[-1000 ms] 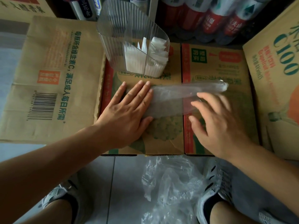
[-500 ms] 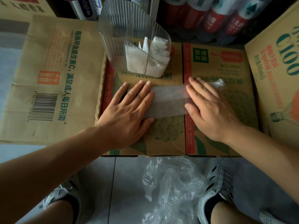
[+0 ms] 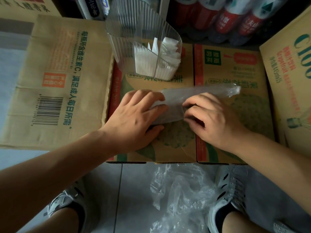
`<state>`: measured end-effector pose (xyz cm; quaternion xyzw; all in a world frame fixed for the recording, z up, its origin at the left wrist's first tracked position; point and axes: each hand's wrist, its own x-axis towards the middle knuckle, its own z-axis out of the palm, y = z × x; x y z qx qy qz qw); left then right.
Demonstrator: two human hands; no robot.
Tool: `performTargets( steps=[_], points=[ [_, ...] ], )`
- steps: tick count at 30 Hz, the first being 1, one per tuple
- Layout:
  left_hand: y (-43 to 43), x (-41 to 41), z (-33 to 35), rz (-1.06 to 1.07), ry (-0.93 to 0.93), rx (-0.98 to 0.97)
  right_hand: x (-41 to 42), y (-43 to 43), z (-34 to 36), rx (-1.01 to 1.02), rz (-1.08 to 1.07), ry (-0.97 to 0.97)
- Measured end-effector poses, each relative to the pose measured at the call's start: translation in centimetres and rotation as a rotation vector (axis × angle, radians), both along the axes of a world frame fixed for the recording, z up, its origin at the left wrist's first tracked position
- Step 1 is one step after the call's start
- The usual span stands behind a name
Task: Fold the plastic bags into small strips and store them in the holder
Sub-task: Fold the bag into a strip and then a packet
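Loose crumpled clear plastic bags (image 3: 181,195) wait on the grey floor tiles between the person's sneakers (image 3: 230,185); beyond them, on the printed cardboard box (image 3: 168,148), the left hand (image 3: 134,118) lies nearly flat, pressing the left end of a translucent flattened plastic bag (image 3: 198,93). The right hand (image 3: 213,118), flat and smoothing half a second ago, has curled its fingers to pinch the bag's near edge, apparently starting another fold. Farther off, the clear ribbed plastic holder (image 3: 134,39) stands unobstructed, white folded strips (image 3: 156,61) in its near-right part, before red-labelled bottles (image 3: 227,19).

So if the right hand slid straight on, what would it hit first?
Probably the fingers of the left hand, resting on the same bag just ahead of the right hand; only bag lies between.
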<state>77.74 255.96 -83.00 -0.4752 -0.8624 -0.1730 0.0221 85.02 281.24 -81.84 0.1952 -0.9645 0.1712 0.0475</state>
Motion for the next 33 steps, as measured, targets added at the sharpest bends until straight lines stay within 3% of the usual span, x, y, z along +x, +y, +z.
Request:
performTargets(
  steps=[12,16,22,33],
  points=[
    [0.4,-0.5,0.4,0.076,-0.024,0.061,-0.9,0.0,0.9,-0.082,-0.050,-0.110],
    [0.4,-0.9,0.6,0.148,-0.048,0.123,-2.0,1.0,2.2,-0.175,-0.174,-0.275],
    [0.6,-1.2,1.4,0.331,-0.164,0.188,-4.0,1.9,2.7,-0.220,-0.370,-0.306],
    [0.9,-2.5,1.8,0.445,-0.179,0.010,-6.5,1.6,1.6,-0.138,-0.502,-0.307]
  ],
)
